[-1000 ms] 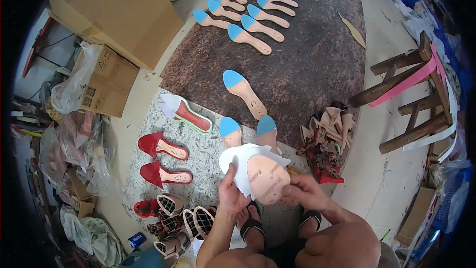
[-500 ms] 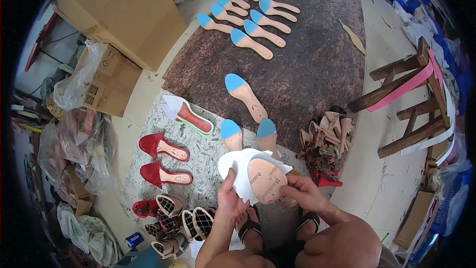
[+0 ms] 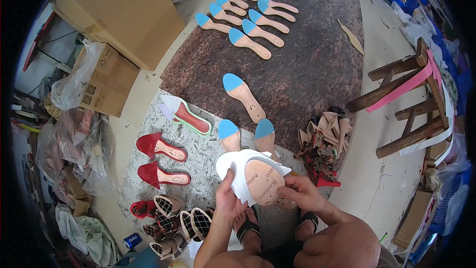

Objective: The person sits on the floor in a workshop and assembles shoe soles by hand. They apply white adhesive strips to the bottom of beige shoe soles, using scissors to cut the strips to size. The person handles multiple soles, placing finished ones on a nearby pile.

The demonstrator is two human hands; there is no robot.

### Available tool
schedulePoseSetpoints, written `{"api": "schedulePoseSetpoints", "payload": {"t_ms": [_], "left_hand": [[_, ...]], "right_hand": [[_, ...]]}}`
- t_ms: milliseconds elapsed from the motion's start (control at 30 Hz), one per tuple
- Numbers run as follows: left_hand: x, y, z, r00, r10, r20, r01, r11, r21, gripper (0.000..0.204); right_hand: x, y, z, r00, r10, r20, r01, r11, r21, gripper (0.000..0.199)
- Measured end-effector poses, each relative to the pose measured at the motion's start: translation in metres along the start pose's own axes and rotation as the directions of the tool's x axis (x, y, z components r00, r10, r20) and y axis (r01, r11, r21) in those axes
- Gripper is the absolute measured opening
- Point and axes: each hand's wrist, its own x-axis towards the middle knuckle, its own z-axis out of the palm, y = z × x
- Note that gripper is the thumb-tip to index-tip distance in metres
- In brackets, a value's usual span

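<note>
Over the near edge of the floor boards, my two hands hold a beige shoe insole (image 3: 263, 181) together with a white sheet-like piece (image 3: 234, 165) that lies along and behind its left edge. My left hand (image 3: 229, 201) grips the white piece, its thumb pressed on the front. The fingers of my right hand (image 3: 300, 192) are closed on the insole's right side. Just beyond them lie two blue-toed insoles, one on the left (image 3: 229, 136) and one on the right (image 3: 265, 136), partly covered by the white piece. Another blue-toed insole (image 3: 244, 98) lies farther off.
Several blue-toed insoles (image 3: 250, 44) lie on the brown mat (image 3: 317, 64). Red slippers (image 3: 162, 173) and a green-edged sole (image 3: 191, 119) are at left. Sandals (image 3: 201, 223) lie near left, straps and heels (image 3: 327, 139) at right. A wooden stool (image 3: 414, 104) and cardboard boxes (image 3: 119, 15) flank the mat.
The whole view has shifted slightly. Both hands keep the same hold, and the beige insole in them has tilted a little.
</note>
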Motion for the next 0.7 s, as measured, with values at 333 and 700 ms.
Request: {"api": "schedulePoseSetpoints", "payload": {"t_ms": [333,700], "left_hand": [[0.0015,-0.0018,-0.0048,1.000,0.008,-0.020,-0.007,1.000,0.019,0.065],[0.0005,-0.0010,-0.0099,1.000,-0.008,0.014,0.008,1.000,-0.029,0.060]], "right_hand": [[-0.0003,-0.0002,-0.0002,1.000,0.010,-0.017,-0.010,1.000,0.000,0.027],[0.0015,0.0046,-0.0015,0.999,0.026,-0.024,-0.026,1.000,0.009,0.026]]}}
